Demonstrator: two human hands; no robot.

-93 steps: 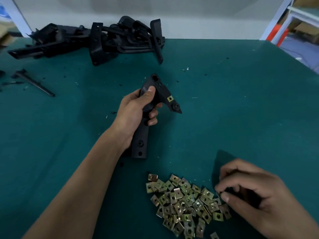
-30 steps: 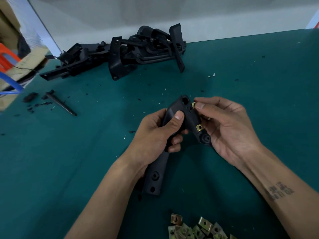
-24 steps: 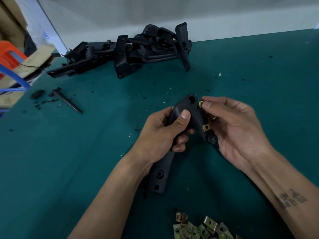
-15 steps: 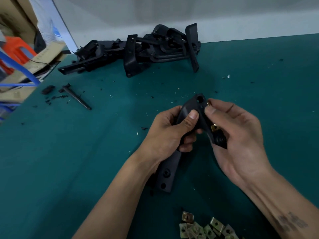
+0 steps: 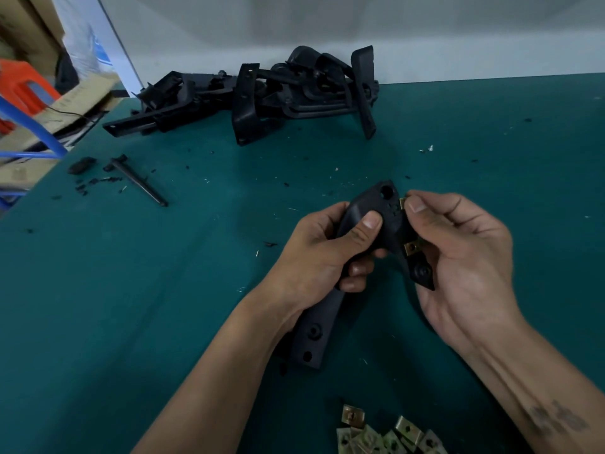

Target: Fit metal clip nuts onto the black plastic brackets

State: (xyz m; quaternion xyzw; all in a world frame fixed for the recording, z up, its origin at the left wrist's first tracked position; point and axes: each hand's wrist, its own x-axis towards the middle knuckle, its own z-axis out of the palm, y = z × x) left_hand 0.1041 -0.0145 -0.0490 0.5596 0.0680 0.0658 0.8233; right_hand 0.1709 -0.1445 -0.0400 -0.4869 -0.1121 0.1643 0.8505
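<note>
Right hand (image 5: 458, 257) came up from the nut pile, now pinching a clip nut (image 5: 403, 202) against the top edge of the bracket (image 5: 370, 244); left hand (image 5: 324, 247) grips its middle, long end pointing at the table's near edge.

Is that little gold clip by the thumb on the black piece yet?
Only partly on. The clip nut sits at the bracket edge, pinched by the right hand.

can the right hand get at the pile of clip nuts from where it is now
Probably yes: the pile of clip nuts lies open on the table, nothing covering it, but the right hand is pinching a clip nut against the bracket.
</note>
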